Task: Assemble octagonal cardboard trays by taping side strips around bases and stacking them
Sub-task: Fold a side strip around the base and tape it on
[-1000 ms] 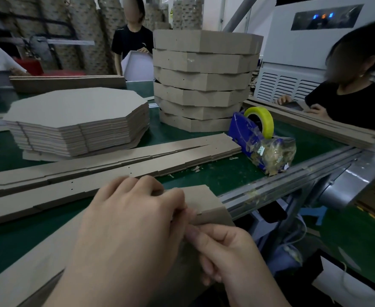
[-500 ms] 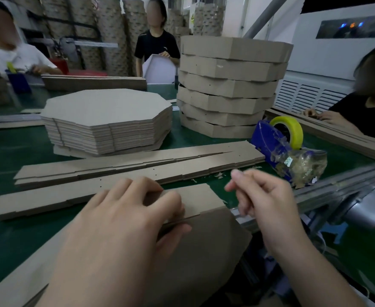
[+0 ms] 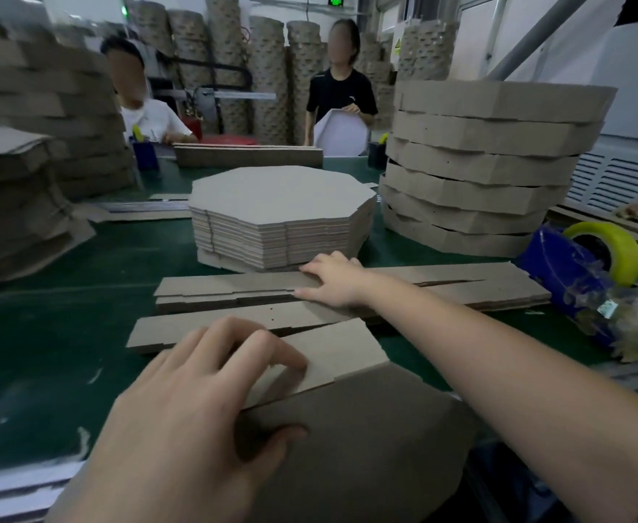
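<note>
Green table [image 3: 64, 296], side strips [image 3: 234, 286] lengthwise left-right

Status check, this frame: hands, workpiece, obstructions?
Left hand holds folded brown cardboard strip at near edge. Right hand touches pile of long cardboard strips. Blue tape dispenser apart, right.

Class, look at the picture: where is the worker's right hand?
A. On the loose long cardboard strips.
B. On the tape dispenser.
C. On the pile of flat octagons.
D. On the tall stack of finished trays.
A: the right hand lies on the loose strips, apart from the tape dispenser.
</note>
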